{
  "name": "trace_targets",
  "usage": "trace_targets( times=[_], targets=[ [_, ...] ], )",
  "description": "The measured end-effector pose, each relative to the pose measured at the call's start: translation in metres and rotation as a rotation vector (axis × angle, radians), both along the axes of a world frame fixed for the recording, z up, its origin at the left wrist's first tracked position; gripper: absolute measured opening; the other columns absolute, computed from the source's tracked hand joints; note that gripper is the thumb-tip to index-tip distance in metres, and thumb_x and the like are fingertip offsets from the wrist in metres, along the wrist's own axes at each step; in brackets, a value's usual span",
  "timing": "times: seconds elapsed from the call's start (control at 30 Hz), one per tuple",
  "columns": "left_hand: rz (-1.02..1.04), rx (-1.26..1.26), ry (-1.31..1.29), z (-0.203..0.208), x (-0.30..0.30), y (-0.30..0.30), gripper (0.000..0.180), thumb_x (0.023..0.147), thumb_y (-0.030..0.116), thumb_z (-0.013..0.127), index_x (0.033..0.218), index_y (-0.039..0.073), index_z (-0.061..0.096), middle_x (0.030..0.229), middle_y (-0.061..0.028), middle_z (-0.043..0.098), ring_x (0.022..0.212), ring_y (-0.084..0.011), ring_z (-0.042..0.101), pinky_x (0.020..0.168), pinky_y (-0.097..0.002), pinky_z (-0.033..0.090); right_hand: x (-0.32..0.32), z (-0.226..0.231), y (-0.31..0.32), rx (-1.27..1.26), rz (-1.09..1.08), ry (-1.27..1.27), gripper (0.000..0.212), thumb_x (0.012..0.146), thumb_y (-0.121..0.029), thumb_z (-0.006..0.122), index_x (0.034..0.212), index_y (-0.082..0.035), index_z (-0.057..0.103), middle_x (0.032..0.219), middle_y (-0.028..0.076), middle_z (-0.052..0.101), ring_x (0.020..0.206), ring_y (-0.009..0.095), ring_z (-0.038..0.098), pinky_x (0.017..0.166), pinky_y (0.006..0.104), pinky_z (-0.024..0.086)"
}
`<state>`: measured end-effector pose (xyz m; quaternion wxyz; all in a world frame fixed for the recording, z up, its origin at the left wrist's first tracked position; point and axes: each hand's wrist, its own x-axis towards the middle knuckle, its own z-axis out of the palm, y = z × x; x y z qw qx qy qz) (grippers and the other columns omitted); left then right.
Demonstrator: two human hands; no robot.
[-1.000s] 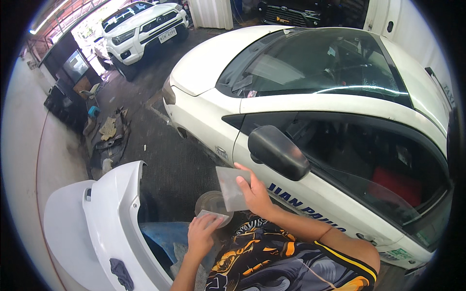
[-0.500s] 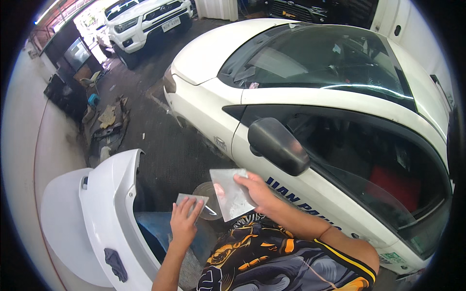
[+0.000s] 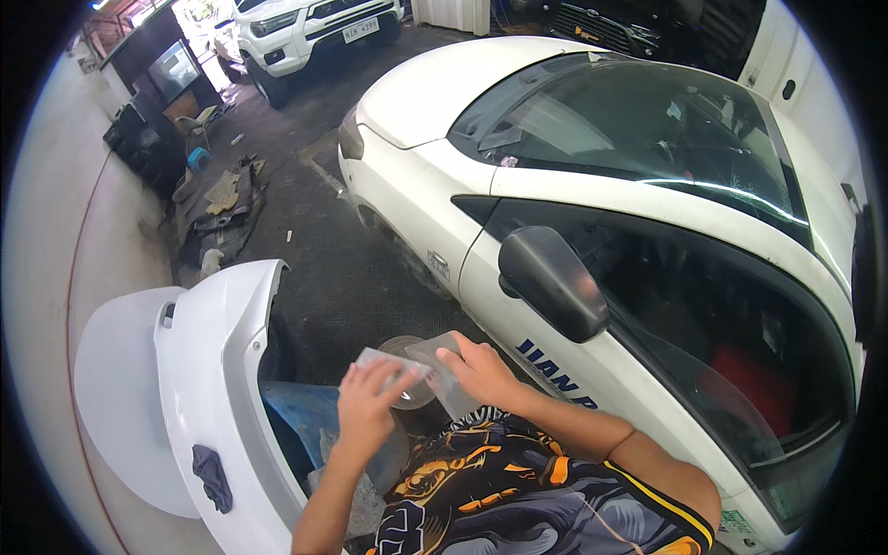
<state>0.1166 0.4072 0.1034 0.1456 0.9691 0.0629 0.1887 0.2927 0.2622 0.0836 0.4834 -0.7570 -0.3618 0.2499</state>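
Note:
My left hand (image 3: 364,407) is closed on a small, pale flat plate (image 3: 373,355), its fingers lying over the face. My right hand (image 3: 484,372) grips a larger thin grey plate (image 3: 455,395) by its edge, thumb on top. The two plates meet or overlap in front of my body; whether they touch, I cannot tell. Just beyond them is a round, clear tub (image 3: 398,346), partly hidden by the plates.
A white bumper (image 3: 208,356) stands at the left with a dark cloth (image 3: 212,478) on it. Close on the right is a white car (image 3: 412,180) with a black side mirror (image 3: 555,282). Scraps (image 3: 222,194) lie along the left wall. A white pickup (image 3: 305,32) is parked far off.
My hands have come together, bringing the small plate up against or over the larger one. The larger plate has tilted, and the whole view has shifted slightly.

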Motion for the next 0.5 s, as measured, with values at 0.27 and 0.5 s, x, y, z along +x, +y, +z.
trace_targets(
  times=[0.27, 0.5],
  targets=[
    [-0.051, -0.139, 0.063, -0.022, -0.003, -0.020, 0.066, 0.073, -0.004, 0.064, 0.133, 0.023, 0.069, 0.128, -0.0040, 0.066, 0.123, -0.0287, 0.062, 0.109, -0.0558, 0.046, 0.001, 0.014, 0.005, -0.049, 0.002, -0.031, 0.039, 0.107, -0.032, 0.051, 0.134, -0.006, 0.057, 0.083, 0.029, 0.070, 0.090, 0.051, 0.068, 0.079, 0.0552, 0.054],
    [-0.009, -0.313, -0.120, 0.021, -0.012, -0.026, 0.063, 0.082, -0.009, 0.062, 0.140, 0.013, 0.064, 0.139, -0.0142, 0.061, 0.132, -0.0363, 0.057, 0.112, -0.0528, 0.046, 0.029, 0.022, 0.029, 0.422, -0.236, 0.138, 0.032, 0.109, -0.023, 0.052, 0.131, -0.001, 0.060, 0.119, 0.017, 0.072, 0.104, 0.024, 0.072, 0.088, 0.0407, 0.057]
  ],
)
